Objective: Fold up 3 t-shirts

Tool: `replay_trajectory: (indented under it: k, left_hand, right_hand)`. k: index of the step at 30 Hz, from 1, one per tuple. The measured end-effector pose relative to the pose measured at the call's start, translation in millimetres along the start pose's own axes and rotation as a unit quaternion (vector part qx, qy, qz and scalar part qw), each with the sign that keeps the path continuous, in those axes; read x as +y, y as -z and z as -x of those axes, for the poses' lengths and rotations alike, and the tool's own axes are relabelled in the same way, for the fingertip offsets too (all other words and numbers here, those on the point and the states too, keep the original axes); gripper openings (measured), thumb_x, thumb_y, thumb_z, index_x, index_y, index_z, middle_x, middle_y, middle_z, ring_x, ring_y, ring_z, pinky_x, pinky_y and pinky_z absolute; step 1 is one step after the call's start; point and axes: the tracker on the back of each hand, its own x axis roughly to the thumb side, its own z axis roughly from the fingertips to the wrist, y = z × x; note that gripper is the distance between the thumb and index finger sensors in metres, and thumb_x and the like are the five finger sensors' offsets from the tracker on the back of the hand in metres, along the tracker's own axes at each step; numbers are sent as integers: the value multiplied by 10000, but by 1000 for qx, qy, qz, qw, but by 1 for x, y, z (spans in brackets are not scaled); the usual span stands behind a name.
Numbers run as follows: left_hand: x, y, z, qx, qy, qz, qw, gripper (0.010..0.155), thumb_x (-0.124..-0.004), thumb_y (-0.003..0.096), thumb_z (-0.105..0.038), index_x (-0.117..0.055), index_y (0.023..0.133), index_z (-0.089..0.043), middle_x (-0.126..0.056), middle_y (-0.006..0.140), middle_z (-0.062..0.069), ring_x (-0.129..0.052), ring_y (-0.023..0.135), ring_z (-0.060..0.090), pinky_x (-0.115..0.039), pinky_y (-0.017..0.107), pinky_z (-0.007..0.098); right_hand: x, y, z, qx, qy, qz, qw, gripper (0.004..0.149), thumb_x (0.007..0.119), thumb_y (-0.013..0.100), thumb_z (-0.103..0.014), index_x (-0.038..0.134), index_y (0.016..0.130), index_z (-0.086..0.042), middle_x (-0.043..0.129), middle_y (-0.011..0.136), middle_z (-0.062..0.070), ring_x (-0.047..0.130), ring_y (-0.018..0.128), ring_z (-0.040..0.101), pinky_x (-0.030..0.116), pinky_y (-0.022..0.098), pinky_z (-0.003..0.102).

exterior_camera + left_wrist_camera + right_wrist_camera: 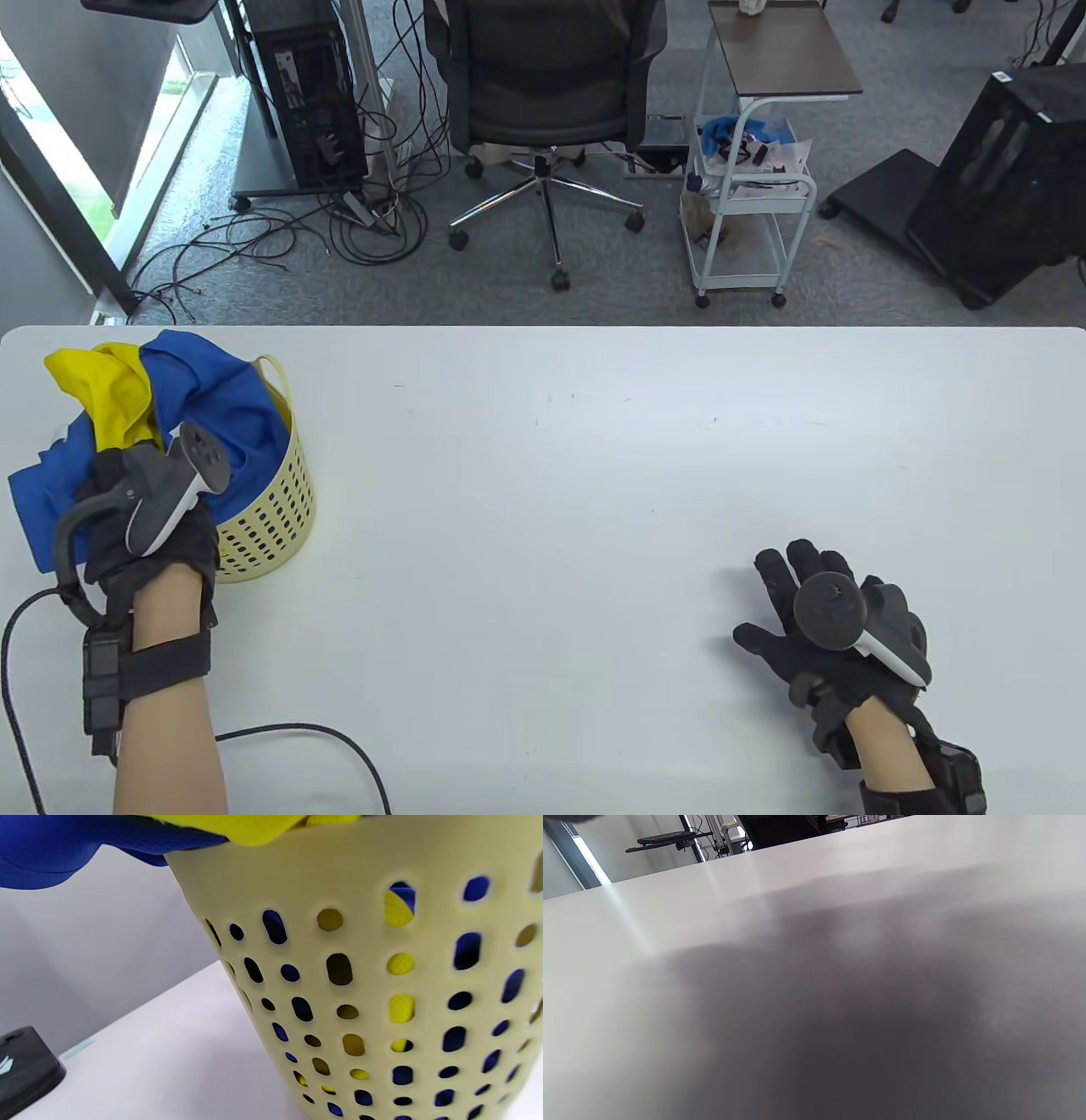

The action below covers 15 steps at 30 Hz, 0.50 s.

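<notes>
The left hand [148,518] is reaching into the shirts at the basket [271,518], sitting at nine o'clock on the white table [543,475]; its grip is buried in cloth, so I cannot tell whether it is clenched. A blue shirt [225,407] and a yellow shirt [106,395] are spilling over the rim. The right hand [836,632] is lying flat at four o'clock, fingers spread, grasping nothing.
</notes>
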Motion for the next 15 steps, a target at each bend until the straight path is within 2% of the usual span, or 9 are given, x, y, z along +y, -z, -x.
replay_trajectory:
  k: [1, 4, 5, 10, 14, 15]
  left_hand:
    - [0, 0, 0, -1, 1, -4, 1000, 314, -620, 882, -51, -795, 833, -307, -439, 1140, -43, -335, 1081, 266, -389, 815, 533]
    - [0, 1, 1, -8, -6, -2, 1000, 285, -610, 861, -57, -803, 834, -265, -457, 1132, -45, -335, 1081, 270, -389, 814, 534]
    - [-1, 0, 2, -15, -7, -11, 1000, 406, -731, 458, -384, -804, 834, -251, -469, 1128, -39, -343, 1079, 272, -394, 812, 534]
    - [0, 1, 6, -28, -25, -22, 999, 427, -690, 464, -382, -775, 851, -223, -474, 1119, -16, -349, 1073, 285, -399, 808, 533]
    - [6, -3, 11, -47, -67, -86, 993, 437, -674, 459, -413, -781, 825, -200, -547, 1079, 8, -455, 1049, 305, -508, 776, 550]
    - [8, -3, 11, -48, -71, -87, 993, 438, -673, 460, -405, -775, 828, -192, -556, 1068, 12, -470, 1043, 306, -522, 770, 550]
  right_hand:
    - [0, 0, 0, 0, 1, 0, 1000, 842, 663, 399, -654, 188, 1023, -347, 49, 1137, 100, 101, 1044, 501, 86, 649, 809]
    - [0, 0, 0, 1, 2, -1, 1000, 842, 663, 399, -653, 190, 1024, -345, 48, 1137, 101, 102, 1043, 501, 85, 649, 809]
    - [0, 0, 0, 2, 2, -1, 1000, 842, 663, 399, -653, 189, 1023, -346, 47, 1136, 100, 100, 1042, 502, 85, 650, 808]
    - [0, 0, 0, 2, 2, -3, 1000, 842, 663, 399, -653, 189, 1023, -345, 45, 1136, 99, 100, 1042, 501, 85, 649, 808]
    - [0, 0, 0, 2, 3, -5, 1000, 842, 662, 400, -653, 187, 1023, -345, 37, 1134, 100, 95, 1042, 501, 83, 649, 808]
    - [0, 1, 0, 2, 4, -5, 1000, 842, 663, 400, -653, 187, 1023, -346, 36, 1133, 101, 94, 1041, 502, 84, 650, 808]
